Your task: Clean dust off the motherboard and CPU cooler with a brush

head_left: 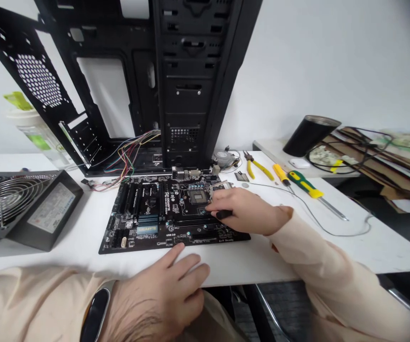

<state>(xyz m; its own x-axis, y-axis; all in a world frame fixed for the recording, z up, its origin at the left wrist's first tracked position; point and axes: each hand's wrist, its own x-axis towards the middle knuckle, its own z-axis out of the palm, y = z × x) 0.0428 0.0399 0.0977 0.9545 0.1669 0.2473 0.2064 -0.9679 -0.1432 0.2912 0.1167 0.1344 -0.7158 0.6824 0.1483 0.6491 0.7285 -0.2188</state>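
A black Gigabyte motherboard [187, 223] lies flat on the white table, its bare CPU socket [198, 196] near the upper right. My right hand [242, 207] is closed over the board's right side, just beside the socket. From its fingers sticks a slim black-ended tool [224, 214]; its exact kind is hidden by the hand. At the table's front edge rests my left hand [169, 289], holding nothing, fingers loosely bent and apart. Its thumb reaches the board's front edge; whether it touches, I cannot tell.
An open black computer case [198, 109] stands behind the board, with coloured wires [130, 152] trailing out. A power supply [51, 209] sits at left, a bottle [36, 128] behind it. To the right lie pliers [258, 167], a yellow-handled screwdriver [280, 174], a green-handled screwdriver [304, 184] and a cable [312, 216].
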